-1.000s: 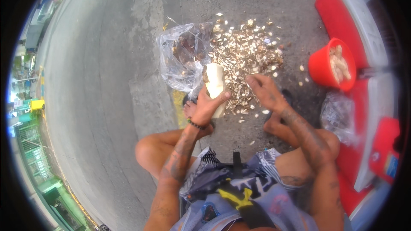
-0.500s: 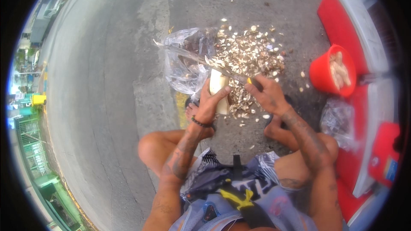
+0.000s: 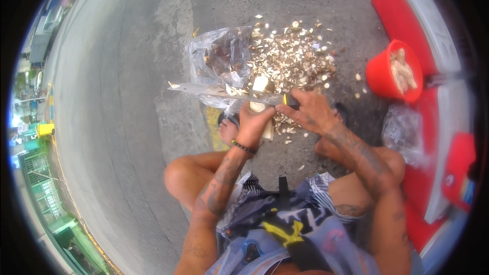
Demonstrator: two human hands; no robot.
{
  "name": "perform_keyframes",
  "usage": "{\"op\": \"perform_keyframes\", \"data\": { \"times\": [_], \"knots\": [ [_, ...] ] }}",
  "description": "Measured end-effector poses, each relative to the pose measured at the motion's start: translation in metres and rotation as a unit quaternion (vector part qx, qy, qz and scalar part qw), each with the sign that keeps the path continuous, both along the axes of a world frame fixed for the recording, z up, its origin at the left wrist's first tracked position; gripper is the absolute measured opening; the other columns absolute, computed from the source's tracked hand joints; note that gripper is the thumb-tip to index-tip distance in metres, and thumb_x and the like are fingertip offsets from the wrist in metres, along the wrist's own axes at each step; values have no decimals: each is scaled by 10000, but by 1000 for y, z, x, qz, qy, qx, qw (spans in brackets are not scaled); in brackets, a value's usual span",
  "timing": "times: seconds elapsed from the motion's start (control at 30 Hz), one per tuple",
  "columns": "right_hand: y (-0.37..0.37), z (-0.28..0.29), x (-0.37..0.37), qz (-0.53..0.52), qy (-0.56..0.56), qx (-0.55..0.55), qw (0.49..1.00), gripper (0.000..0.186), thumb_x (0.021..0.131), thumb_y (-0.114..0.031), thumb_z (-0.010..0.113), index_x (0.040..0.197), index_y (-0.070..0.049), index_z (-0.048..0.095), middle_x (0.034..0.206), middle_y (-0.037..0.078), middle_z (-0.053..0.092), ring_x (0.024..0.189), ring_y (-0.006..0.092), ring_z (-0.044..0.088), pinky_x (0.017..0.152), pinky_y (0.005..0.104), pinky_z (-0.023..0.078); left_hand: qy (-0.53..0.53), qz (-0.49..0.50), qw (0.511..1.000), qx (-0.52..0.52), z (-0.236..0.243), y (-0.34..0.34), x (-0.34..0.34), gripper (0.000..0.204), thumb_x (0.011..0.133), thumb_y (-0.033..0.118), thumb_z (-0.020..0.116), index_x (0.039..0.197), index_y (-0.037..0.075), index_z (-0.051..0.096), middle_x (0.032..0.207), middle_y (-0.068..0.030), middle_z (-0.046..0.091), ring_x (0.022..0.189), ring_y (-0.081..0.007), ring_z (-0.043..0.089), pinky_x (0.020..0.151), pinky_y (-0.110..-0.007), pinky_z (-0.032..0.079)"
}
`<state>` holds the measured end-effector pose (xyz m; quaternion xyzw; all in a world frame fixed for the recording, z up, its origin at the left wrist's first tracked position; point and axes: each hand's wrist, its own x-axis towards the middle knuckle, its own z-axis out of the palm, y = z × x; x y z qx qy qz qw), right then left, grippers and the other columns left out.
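The fingers (image 3: 301,94) of the right hand (image 3: 315,112) are wrapped round the black-and-yellow handle (image 3: 292,101) of a long, grey metal knife (image 3: 211,90), its blade held leftward across the pale, cylindrical root (image 3: 260,82), clasped just left, long axis near-to-far, by the nearer left hand (image 3: 253,125).

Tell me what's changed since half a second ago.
The right hand has swung the knife, its tip moving down the picture; it now crosses the pale root nearly level. Nothing was visibly let go: the left hand still holds the root. The plastic bag, peelings and red bucket stayed put.
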<state>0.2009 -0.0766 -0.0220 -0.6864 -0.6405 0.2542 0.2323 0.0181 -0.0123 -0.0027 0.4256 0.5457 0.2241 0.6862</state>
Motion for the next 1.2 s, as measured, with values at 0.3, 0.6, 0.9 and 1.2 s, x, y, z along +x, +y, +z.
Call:
{"op": "perform_keyframes", "data": {
  "times": [0.3,0.6,0.9,1.2],
  "knots": [
    [-9,-26,0,-59,7,24,998,762,874,-840,375,775,-102,541,608,18,518,538,152,508,497,349,422,-15,18,1000,11,-9,0,-1,339,805,89,732,1093,-23,593,934,-75,666,733,-133,652,604,-266,530],
    [-1,-24,12,-149,58,-198,967,700,930,-745,417,889,-68,587,704,75,621,676,215,637,622,401,491,-52,19,996,-72,-21,5,-9,346,811,80,710,1110,-25,569,876,-75,637,657,-152,627,552,-272,527],
    [-11,-22,-17,-74,62,-113,989,762,872,-834,401,751,-88,500,622,67,557,556,223,559,547,403,455,-67,35,996,-54,-19,-3,-1,380,801,9,702,1134,-34,523,905,-107,652,642,-179,654,520,-282,557],
    [-7,-11,-4,-7,37,-89,995,785,860,-839,414,765,-72,547,598,69,553,552,226,568,535,398,460,35,-9,999,-5,-11,-2,-2,397,779,55,747,1115,-38,557,929,-88,668,769,-147,649,642,-272,543]
  ]
}}
